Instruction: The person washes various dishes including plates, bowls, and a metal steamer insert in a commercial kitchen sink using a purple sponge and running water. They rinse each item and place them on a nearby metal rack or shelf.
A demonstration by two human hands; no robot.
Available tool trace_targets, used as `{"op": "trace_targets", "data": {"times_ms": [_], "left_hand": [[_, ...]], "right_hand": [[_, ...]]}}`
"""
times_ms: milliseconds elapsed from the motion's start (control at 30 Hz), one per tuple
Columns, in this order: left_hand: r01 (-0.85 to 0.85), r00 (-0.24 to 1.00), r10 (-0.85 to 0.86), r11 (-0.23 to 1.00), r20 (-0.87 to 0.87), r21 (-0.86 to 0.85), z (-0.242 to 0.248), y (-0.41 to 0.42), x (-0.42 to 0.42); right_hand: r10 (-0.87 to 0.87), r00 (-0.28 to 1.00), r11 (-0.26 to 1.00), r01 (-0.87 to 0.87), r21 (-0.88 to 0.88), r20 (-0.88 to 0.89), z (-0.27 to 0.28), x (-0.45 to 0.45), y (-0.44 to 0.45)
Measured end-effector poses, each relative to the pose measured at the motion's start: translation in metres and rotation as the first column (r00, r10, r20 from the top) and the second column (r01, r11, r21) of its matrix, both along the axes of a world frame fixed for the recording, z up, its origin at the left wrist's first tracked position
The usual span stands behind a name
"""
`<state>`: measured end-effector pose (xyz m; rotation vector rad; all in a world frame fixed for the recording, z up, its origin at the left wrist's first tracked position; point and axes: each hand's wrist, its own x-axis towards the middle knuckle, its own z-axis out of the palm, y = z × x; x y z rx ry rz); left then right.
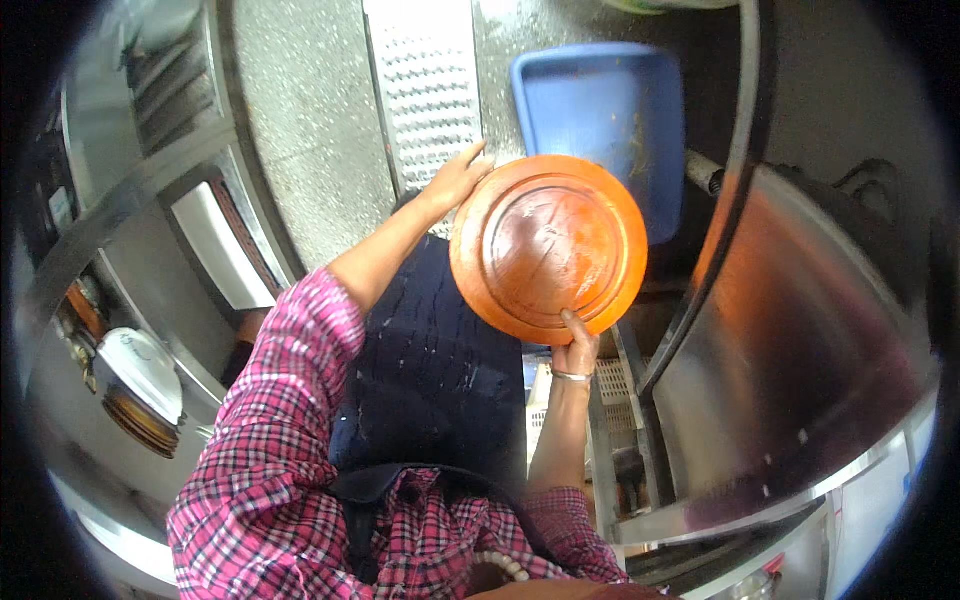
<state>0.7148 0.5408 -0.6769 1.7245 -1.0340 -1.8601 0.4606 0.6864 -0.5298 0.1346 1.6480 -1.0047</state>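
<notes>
A round orange plate (551,251) is held before me, its glossy face with raised rings turned up toward my view. My right hand (577,341) grips the lower rim, its thumb lying over the face and a bangle at the wrist. At the upper left rim is my left hand (459,180); part of it is hidden behind the plate. Beyond the plate a blue plastic tub (581,112) sits on the floor, its near side partly covered by the plate. Bits of residue show inside the tub.
A perforated metal drain grate (427,90) runs along the speckled floor (307,112). To the right stands a stainless steel counter (795,337) with plastic baskets (619,382) beneath. At left, white plates (142,367) and brown plates (139,424) are stacked on a metal surface.
</notes>
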Motion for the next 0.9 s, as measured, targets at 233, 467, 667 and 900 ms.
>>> {"op": "trace_targets", "data": {"times_ms": [233, 467, 667, 900], "left_hand": [[-0.159, 0.986, 0.161, 0.986, 0.034, -0.042, 0.263, 0.054, 0.1], [0.158, 0.941, 0.02, 0.855, 0.336, -0.494, 0.447, 0.013, 0.092], [0.213, 0.975, -0.148, 0.832, 0.165, -0.512, 0.548, -0.053, -0.011], [-0.014, 0.648, -0.134, 0.982, -0.75, -0.188, 0.639, -0.065, -0.125]], "right_hand": [[0.157, 0.987, 0.981, -0.15, -0.124, 0.045, 0.151, 0.087, -0.028], [0.182, 0.936, 0.81, -0.317, -0.494, -0.302, 0.378, 0.085, -0.083], [-0.005, 0.687, 0.707, -0.512, -0.489, -0.727, 0.52, 0.028, -0.105], [-0.286, 0.112, 0.642, -0.715, -0.277, -0.952, 0.534, -0.048, -0.124]]}}
